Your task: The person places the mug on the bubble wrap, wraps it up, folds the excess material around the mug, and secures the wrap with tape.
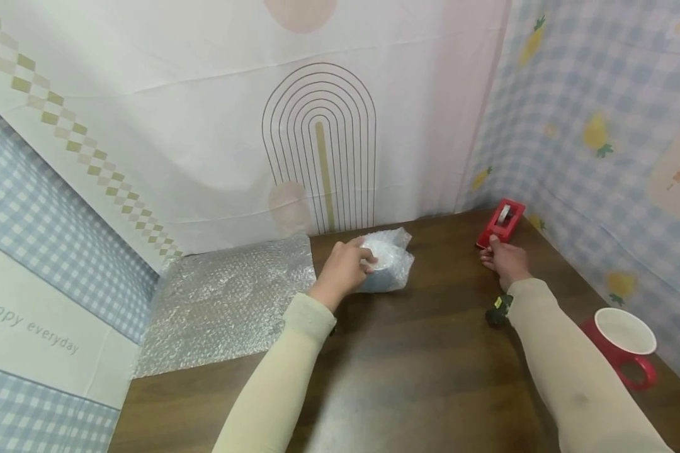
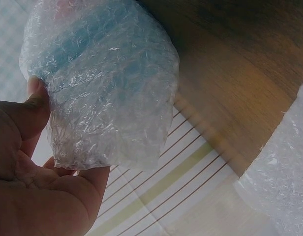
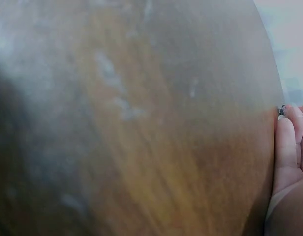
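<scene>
My left hand (image 1: 345,267) holds a bubble-wrapped bundle (image 1: 393,261) near the back of the table. Through the clear wrap in the left wrist view, a blue object (image 2: 122,59) shows, its kind blurred by the bubbles. The thumb lies along one side of the bundle, the other fingers partly behind it. At the back right, my right hand (image 1: 509,259) grips the near end of a red tape dispenser (image 1: 501,224), thumb on top and fingers curled beside it. Only the curled fingers (image 3: 286,142) appear at the right wrist view's edge, with a tiny dark piece at their tips.
A flat sheet of bubble wrap (image 1: 232,302) covers the left of the brown wooden table (image 1: 408,377). A red mug with a white inside (image 1: 626,333) stands at the right, beside my right forearm. Patterned cloth (image 1: 215,138) hangs behind and along both sides.
</scene>
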The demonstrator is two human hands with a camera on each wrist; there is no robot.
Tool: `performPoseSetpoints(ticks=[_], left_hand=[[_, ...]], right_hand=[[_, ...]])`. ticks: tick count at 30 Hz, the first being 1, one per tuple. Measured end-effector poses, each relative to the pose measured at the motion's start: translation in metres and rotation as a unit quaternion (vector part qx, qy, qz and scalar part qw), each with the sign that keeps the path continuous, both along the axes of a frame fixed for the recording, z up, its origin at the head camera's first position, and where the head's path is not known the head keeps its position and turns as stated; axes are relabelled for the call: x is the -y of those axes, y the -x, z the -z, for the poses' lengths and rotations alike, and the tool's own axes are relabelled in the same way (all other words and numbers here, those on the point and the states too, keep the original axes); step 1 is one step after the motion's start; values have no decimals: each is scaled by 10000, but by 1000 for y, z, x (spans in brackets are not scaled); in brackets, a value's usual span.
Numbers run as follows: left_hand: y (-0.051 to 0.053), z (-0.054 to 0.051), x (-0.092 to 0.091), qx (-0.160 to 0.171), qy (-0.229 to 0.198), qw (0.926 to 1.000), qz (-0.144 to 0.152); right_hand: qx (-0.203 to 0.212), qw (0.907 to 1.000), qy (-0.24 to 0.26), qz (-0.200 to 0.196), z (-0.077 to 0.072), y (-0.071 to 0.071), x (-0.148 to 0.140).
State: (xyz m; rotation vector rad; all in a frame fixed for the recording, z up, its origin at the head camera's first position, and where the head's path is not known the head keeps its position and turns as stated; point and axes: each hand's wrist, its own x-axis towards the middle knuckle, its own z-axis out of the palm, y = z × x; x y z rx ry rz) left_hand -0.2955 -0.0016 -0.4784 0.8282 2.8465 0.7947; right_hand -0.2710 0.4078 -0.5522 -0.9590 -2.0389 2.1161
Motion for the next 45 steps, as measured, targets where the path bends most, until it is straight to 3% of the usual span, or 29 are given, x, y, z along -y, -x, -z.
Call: performPoseSetpoints(ticks=[5, 29, 45], left_hand=[[-4, -2, -1, -115, 104, 9999, -76], [-4, 0, -2, -230, 108, 9997, -40], [-4, -1, -3, -194, 156, 9997, -89]], right_hand=[[-29, 10000, 18, 30, 2, -1, 1], [364, 9988, -288, 183, 0, 3, 3], [128, 9995, -67, 287, 0, 4, 4]])
